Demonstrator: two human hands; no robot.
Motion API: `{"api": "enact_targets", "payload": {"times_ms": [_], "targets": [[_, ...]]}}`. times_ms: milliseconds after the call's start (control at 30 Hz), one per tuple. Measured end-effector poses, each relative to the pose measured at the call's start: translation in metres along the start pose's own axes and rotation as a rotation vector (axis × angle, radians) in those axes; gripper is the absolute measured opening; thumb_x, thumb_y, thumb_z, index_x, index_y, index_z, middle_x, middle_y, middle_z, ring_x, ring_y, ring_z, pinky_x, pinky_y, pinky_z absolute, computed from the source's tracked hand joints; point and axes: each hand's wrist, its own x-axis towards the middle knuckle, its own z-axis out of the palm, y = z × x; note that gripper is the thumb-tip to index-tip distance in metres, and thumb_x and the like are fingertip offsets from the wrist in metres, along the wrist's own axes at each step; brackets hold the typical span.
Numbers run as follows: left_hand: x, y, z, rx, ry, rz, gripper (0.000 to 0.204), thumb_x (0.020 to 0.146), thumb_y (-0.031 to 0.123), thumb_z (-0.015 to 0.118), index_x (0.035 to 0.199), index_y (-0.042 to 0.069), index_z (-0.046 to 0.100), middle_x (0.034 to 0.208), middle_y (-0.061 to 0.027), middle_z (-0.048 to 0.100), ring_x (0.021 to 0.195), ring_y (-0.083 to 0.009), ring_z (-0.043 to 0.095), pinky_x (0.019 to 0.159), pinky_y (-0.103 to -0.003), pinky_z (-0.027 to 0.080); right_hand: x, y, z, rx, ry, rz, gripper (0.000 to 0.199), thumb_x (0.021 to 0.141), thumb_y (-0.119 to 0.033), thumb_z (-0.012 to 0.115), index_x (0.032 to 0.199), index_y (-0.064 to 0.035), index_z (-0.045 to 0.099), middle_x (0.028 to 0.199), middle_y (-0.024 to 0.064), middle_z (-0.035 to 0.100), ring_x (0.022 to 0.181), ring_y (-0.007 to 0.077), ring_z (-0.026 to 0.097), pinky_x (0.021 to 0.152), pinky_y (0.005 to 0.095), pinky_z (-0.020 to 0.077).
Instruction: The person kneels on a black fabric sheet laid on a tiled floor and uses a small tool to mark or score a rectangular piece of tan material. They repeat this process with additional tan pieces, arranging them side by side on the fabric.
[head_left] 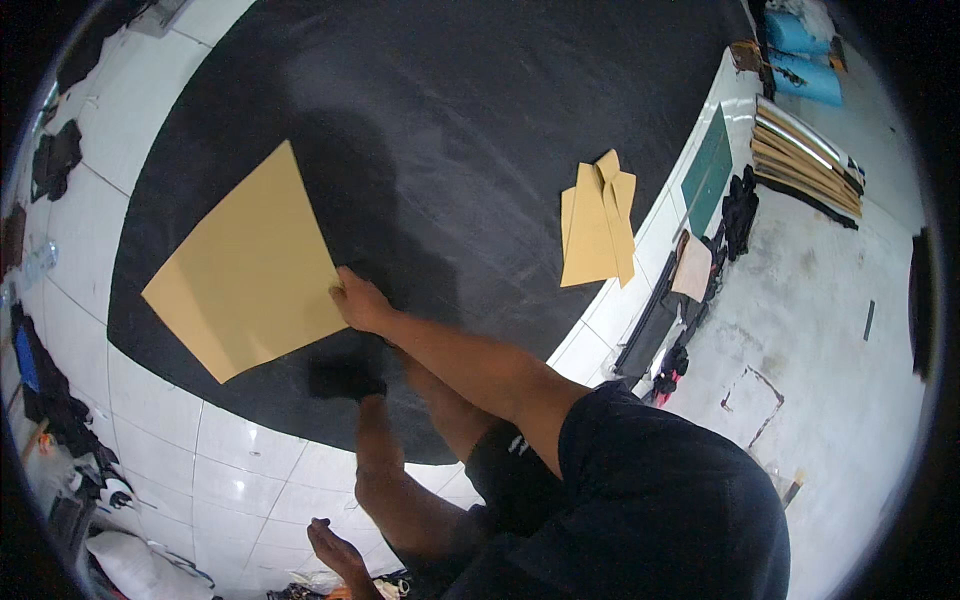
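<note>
My right hand (360,302) rests on the near edge of the big tan paper sheet (250,262). The fingers are let go, gripping nothing, and press down to pin the sheet flat against the black cloth (470,110) so it cannot slide or curl. The sheet spreads away from that hand toward ten o'clock and lies wholly on the cloth, which covers the white tiled floor (250,470) and gives the paper a smooth bed. My left hand (345,376) sits just below, at six o'clock from the right one, on the cloth near the sheet's lower edge. It is lost in shadow, so I cannot tell whether its fingers are curled or loose. Off at three o'clock, well apart, a small stack of folded tan paper pieces (598,225) waits by the cloth's rim, out of my way.
</note>
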Motion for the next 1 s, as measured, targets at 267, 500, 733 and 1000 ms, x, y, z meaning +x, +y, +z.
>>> {"api": "enact_targets", "payload": {"times_ms": [267,500,733,1000], "targets": [[-0.039,-0.025,-0.003,0.116,-0.124,0.064,0.037,0.108,0.029,0.048,0.093,-0.003,0.058,0.088,-0.0141,0.059,0.086,-0.0252,0.053,0.084,-0.039,0.044,-0.105,0.073,-0.073,0.086,0.188,0.058,0.040,0.103,-0.032,0.052,0.132,-0.0036,0.047,0.118,0.0270,0.064,0.112,0.0458,0.063,0.092,0.0511,0.0499],[-0.074,-0.091,0.027,0.021,-0.130,0.036,0.041,0.105,0.038,0.050,0.098,0.000,0.063,0.092,-0.0098,0.063,0.086,-0.0219,0.053,0.085,-0.037,0.042,-0.154,0.139,-0.144,-0.052,0.332,0.019,0.043,0.105,-0.032,0.049,0.138,-0.0041,0.047,0.119,0.0249,0.065,0.114,0.0401,0.063,0.098,0.0479,0.0479],[-0.175,-0.175,0.066,0.220,-0.110,0.153,0.044,0.104,0.038,0.051,0.095,-0.003,0.063,0.089,-0.0217,0.068,0.083,-0.0386,0.062,0.079,-0.047,0.049,-0.214,0.237,-0.232,-0.023,0.481,-0.010,0.045,0.101,-0.026,0.056,0.137,0.0006,0.053,0.120,0.0227,0.067,0.108,0.0337,0.066,0.091,0.0431,0.0510],[-0.291,-0.194,0.100,0.263,-0.048,-0.032,0.045,0.101,0.041,0.054,0.098,-0.002,0.065,0.097,-0.0288,0.069,0.094,-0.0480,0.065,0.083,-0.052,0.050,-0.257,0.321,-0.325,-0.160,0.416,-0.043,0.044,0.100,-0.024,0.055,0.136,0.0006,0.051,0.122,0.0257,0.065,0.112,0.0349,0.066,0.095,0.0411,0.0504]]}}
